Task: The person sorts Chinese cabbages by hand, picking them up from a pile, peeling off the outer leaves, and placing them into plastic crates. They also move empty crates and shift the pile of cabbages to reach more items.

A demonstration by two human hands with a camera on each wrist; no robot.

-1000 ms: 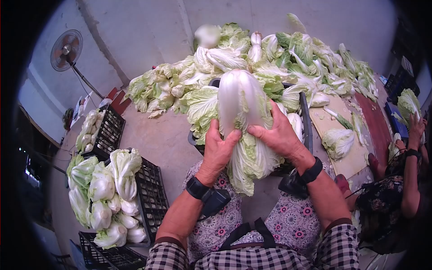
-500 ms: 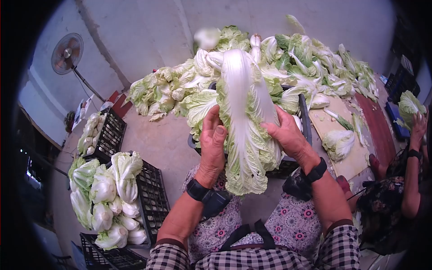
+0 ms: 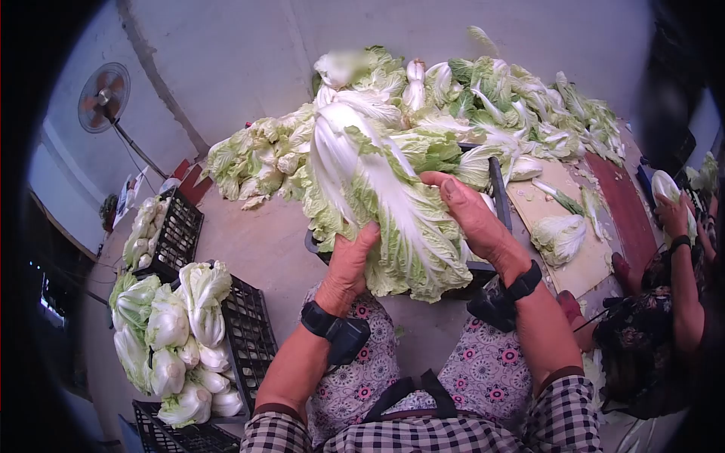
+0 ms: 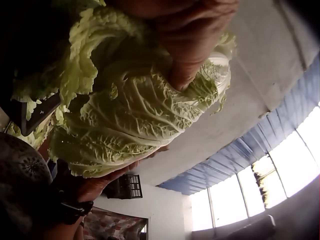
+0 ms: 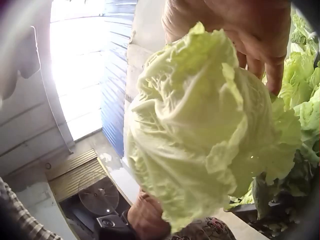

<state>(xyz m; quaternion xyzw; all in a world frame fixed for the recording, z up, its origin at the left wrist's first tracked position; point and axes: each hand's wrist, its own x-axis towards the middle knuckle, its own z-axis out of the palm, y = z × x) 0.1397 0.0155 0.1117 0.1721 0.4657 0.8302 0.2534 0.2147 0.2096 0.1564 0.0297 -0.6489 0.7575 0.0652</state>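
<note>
from where i stand, the big cabbage (image 3: 381,189) has swung over in the last second: it stood nearly straight with its pale base to the far side, and now it leans, base to the far left and frilly leaf ends to the near right. it is up in the air between the two hands, in front of the black crate (image 3: 497,185) and the heap of loose leaves (image 3: 260,162) beyond. half a second ago the left hand (image 3: 347,264) stood away from it on the left, thumb up; now that thumb presses into the leaves on the near side, and that hand grips the head, its fingers mostly hidden. the right hand (image 3: 483,223) is spread rather than clenched, thumb lifted, fingers laid fairly straight along the right side and underneath, carrying weight. a leaf with a broad white rib faces the worker, lying aslant now. to me that means the turning is midway and this outer leaf is the part getting attention; it looks attached, though i can't see its base well enough to swear to it. the paler heads (image 3: 168,370) piled at the near left look tighter than this one, so i'd judge it unfinished.
</note>
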